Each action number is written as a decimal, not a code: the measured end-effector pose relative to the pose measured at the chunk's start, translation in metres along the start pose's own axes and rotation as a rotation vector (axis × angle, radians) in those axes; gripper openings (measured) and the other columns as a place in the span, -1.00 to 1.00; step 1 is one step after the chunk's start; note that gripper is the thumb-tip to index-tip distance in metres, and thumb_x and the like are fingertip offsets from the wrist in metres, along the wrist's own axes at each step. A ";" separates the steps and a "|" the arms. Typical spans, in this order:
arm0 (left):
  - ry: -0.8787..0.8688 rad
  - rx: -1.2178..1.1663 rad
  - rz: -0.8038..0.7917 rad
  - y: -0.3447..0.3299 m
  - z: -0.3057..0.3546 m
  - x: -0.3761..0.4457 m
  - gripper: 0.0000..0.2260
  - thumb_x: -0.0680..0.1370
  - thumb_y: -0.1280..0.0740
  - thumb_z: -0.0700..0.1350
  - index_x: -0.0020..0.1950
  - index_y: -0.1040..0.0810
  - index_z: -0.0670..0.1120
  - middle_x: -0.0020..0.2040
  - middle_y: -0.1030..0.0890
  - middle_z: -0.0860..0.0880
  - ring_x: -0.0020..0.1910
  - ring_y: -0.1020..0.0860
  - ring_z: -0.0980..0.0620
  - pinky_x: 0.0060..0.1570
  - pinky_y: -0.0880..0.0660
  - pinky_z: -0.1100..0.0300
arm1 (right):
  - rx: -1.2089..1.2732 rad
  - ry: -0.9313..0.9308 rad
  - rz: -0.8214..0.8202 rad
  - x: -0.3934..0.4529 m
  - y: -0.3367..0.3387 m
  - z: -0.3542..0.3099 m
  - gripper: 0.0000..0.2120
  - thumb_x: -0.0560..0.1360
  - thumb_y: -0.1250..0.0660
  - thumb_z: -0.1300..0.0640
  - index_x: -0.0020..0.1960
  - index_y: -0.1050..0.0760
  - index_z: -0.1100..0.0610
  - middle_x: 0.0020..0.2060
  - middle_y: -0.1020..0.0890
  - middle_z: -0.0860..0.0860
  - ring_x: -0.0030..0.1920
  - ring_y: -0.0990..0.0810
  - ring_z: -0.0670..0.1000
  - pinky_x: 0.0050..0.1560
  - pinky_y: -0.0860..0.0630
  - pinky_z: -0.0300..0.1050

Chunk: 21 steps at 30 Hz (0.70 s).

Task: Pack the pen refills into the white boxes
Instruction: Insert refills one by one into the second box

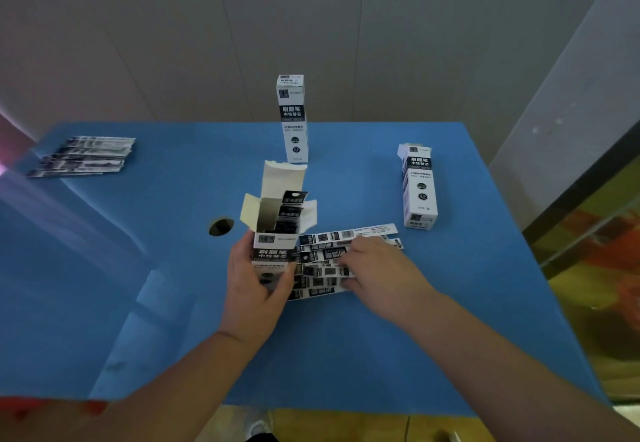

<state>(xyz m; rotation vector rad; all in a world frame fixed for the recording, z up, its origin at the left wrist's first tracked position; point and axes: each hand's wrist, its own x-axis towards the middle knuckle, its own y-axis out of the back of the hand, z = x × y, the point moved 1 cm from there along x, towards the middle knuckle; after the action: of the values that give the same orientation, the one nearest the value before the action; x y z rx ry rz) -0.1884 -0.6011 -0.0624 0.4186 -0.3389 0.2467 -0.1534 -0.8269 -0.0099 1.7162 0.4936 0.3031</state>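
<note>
— Where does the open box point(273, 234) stand?
— Mid-surface point(346, 355), with refills in it; a refill pile point(329, 265) lies just right of it.
— And the rest?
— One upright box point(292, 119) behind, another box point(419, 187) to the right, a second refill stack point(86, 156) far left, a hole point(221, 226) just left of the open box.

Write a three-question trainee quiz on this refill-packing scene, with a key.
1. True or false: the left hand grips the open white box.
2. How many other white boxes stand upright on the blue table?
3. The right hand rests on: A) the refill pile in front, B) the far-left refill stack, C) the table hole.

Key: 1 true; 2 two, the back box and the right box; 3 A.
</note>
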 end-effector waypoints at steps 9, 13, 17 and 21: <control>0.009 -0.003 -0.019 0.000 0.005 0.000 -0.42 0.51 -0.41 0.16 0.40 -0.21 0.53 0.34 -0.47 0.00 0.40 -0.50 -0.09 0.35 -0.54 -0.23 | -0.099 -0.005 0.041 -0.002 0.012 -0.003 -0.84 0.59 -0.26 0.12 0.11 -0.59 0.08 0.04 -0.50 0.00 0.12 -0.47 0.07 0.01 -0.46 -0.03; 0.054 -0.020 -0.022 0.001 0.004 0.001 -0.43 0.51 -0.41 0.15 0.41 -0.23 0.50 0.35 -0.45 0.17 0.42 -0.49 -0.04 0.39 -0.52 -0.20 | -0.019 -0.057 0.084 -0.001 0.022 0.000 -0.91 0.60 -0.28 0.17 -0.02 -0.57 0.11 -0.05 -0.54 0.01 0.02 -0.55 0.07 -0.07 -0.56 0.01; 0.089 -0.046 -0.049 -0.001 0.001 0.001 -0.39 0.51 -0.41 0.14 0.53 -0.29 0.13 0.36 -0.42 0.20 0.44 -0.47 -0.06 0.41 -0.49 -0.23 | 0.132 -0.125 0.052 -0.001 0.041 0.000 -0.76 0.60 -0.32 0.03 -0.19 -0.51 0.11 -0.21 -0.52 0.02 -0.13 -0.54 0.10 -0.11 -0.51 0.06; 0.130 -0.062 -0.076 0.000 0.001 0.005 -0.35 0.52 -0.43 0.11 0.53 -0.32 -0.04 0.37 -0.51 -0.08 0.42 -0.50 -0.20 0.38 -0.49 -0.28 | 0.339 -0.158 0.171 -0.008 0.063 -0.005 -0.72 0.53 -0.45 -0.02 -0.32 -0.52 -0.01 -0.17 -0.53 0.01 -0.16 -0.50 0.01 -0.14 -0.41 -0.03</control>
<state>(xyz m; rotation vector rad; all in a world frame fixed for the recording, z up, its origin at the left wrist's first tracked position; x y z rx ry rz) -0.1841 -0.6005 -0.0596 0.3519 -0.2028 0.1880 -0.1529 -0.8353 0.0532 2.0993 0.2934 0.2114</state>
